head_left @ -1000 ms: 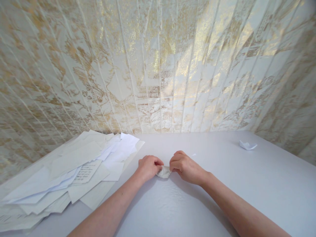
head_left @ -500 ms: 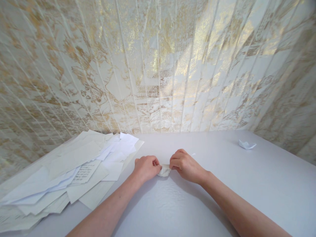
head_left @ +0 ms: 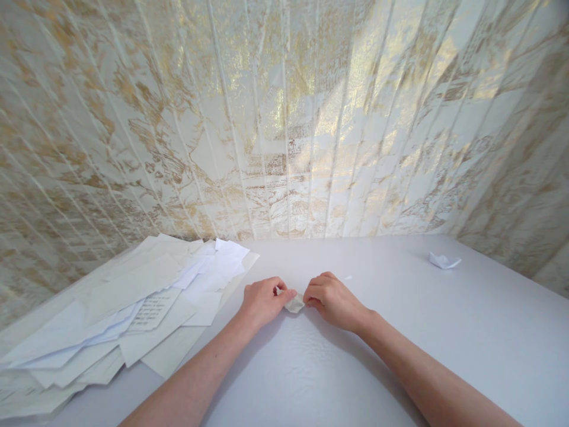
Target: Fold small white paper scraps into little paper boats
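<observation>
Between my two hands is a small folded piece of off-white paper (head_left: 294,305), held just over the white table (head_left: 306,373). My left hand (head_left: 265,299) pinches its left side between thumb and fingers. On the right side, the curled fingertips of my right hand (head_left: 328,299) grip its edge. The fingers cover both ends of the paper, so its full shape is hidden.
A spread pile of loose paper sheets (head_left: 133,284), some with printed lines, covers the table's left side. Toward the back right lies a small folded paper boat (head_left: 444,261). A tiny white scrap (head_left: 348,277) sits behind my right hand. A patterned wall (head_left: 284,148) rises behind the table.
My hands have drawn slightly closer together, and less of the paper shows between them. My left thumb now lies across its upper edge. Other things stay where they were.
</observation>
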A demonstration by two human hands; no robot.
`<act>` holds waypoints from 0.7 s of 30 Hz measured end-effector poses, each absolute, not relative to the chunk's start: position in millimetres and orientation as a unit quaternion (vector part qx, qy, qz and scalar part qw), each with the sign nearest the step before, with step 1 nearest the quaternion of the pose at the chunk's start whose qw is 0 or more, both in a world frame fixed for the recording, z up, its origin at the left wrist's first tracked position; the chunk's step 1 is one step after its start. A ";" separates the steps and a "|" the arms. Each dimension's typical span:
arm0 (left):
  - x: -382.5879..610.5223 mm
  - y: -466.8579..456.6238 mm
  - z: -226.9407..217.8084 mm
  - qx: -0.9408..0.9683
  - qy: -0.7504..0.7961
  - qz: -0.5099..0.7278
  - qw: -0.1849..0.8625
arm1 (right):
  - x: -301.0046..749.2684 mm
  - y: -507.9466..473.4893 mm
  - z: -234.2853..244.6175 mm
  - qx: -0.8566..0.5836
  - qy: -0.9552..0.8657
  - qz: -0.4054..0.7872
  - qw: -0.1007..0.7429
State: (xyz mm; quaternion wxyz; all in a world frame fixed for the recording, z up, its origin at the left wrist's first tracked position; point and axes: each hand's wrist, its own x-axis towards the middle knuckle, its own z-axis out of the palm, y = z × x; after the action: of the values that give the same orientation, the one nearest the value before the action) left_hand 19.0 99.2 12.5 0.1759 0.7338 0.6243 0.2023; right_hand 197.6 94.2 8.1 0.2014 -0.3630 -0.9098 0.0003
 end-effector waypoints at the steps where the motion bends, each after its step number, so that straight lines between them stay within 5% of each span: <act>1: 19.3 98.9 12.4 0.731 0.625 0.207 0.182 | 197.3 94.1 8.0 -0.363 -0.910 0.000 0.202; 9: 18.4 101.6 5.0 0.687 0.629 0.270 0.244 | 194.3 91.8 7.2 -0.354 -0.906 -0.018 0.230; 17: 24.5 97.7 2.4 0.628 0.568 0.374 0.377 | 191.0 88.3 7.2 -0.442 -0.821 -0.101 0.348; 21: 22.0 99.2 5.6 0.613 0.568 0.421 0.353 | 187.1 86.5 6.9 -0.419 -0.827 -0.140 0.347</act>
State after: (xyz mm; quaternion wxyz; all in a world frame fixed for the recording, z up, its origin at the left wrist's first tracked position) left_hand 22.0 99.2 5.6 0.3531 0.6131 0.5677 0.4209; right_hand 187.1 86.5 6.9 0.3468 -0.4190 -0.8274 -0.1403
